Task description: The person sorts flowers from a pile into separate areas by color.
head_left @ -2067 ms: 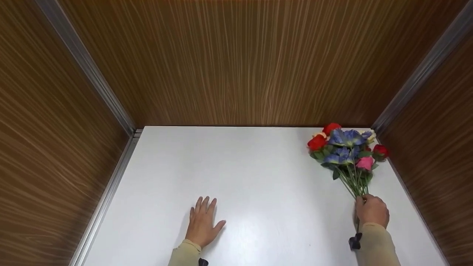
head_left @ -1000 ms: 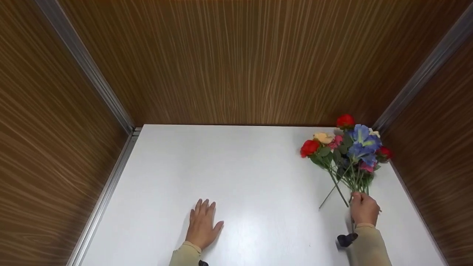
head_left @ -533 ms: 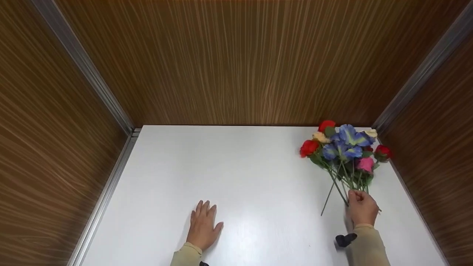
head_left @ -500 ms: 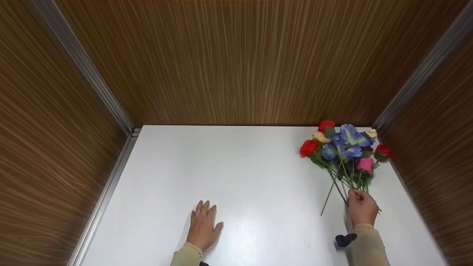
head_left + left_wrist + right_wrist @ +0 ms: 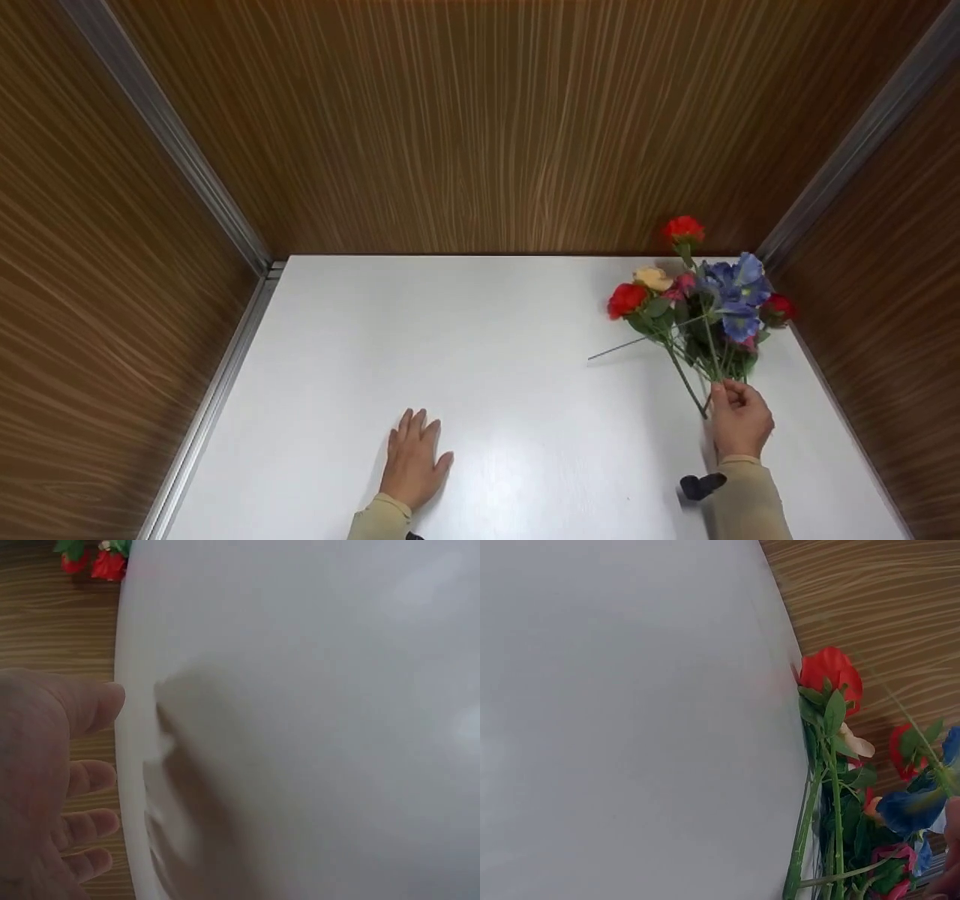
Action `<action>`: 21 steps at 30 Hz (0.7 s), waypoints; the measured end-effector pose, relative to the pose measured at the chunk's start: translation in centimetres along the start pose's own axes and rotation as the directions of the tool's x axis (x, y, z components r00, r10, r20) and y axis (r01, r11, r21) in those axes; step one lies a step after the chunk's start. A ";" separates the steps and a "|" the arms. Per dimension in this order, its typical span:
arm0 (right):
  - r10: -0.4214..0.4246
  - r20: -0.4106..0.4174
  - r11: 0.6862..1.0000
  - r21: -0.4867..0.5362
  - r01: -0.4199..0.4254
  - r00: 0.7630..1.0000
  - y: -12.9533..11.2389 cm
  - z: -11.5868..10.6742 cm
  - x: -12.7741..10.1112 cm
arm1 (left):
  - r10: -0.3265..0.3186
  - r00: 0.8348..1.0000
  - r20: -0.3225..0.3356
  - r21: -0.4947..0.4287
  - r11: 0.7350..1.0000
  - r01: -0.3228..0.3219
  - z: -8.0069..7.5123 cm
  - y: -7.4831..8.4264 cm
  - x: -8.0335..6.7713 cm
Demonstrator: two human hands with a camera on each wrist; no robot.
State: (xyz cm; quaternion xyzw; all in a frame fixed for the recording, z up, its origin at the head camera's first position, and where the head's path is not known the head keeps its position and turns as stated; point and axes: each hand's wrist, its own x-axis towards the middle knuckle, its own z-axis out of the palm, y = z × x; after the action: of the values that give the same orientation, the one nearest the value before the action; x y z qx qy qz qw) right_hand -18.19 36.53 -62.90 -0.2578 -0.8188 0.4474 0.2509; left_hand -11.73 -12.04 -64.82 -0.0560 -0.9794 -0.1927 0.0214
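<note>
My right hand (image 5: 741, 418) pinches green stem between thumb and forefinger at the base of a flower bunch on the right of the white table (image 5: 480, 360). In the bunch are blue flowers (image 5: 739, 289), red roses (image 5: 626, 300), a cream flower (image 5: 652, 278) and pink ones. One red flower (image 5: 683, 229) stands up at the back. A thin loose stem (image 5: 616, 350) points left. Which flower the pinched stem belongs to is hard to tell. The right wrist view shows a blue flower (image 5: 911, 810) beside the fingertips. My left hand (image 5: 412, 461) is palm down, fingers spread, holding nothing.
Wood-grain panels (image 5: 480, 127) enclose the table at the back and both sides, with grey metal strips (image 5: 180, 157) along the corners. A black wrist device (image 5: 701, 486) sits by the right sleeve.
The blue flowers have shifted right and turned. A red flower has risen at the back. The loose stem has swung from near upright to pointing left. My left hand has stayed put.
</note>
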 end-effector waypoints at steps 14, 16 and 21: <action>0.079 0.168 0.975 0.192 -0.111 0.983 -0.1 1.4 -1.9 | 0.069 0.998 0.004 -0.008 0.998 -0.069 0.4 2.0 0.5; 0.116 0.231 0.944 0.276 -0.180 0.966 -0.3 1.8 -2.2 | 0.091 0.996 0.005 -0.004 0.996 -0.091 0.4 2.7 0.7; 0.171 0.370 0.810 0.476 -0.344 0.913 -1.1 2.0 -2.8 | 0.139 0.990 0.024 -0.008 0.990 -0.139 0.8 4.2 0.9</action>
State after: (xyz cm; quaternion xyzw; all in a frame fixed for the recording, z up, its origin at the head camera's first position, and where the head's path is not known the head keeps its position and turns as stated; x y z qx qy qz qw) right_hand -17.65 33.02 -63.45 -0.2148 -0.6484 0.7209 0.1171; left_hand -12.17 -7.77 -63.87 -0.1265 -0.9727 -0.1931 0.0227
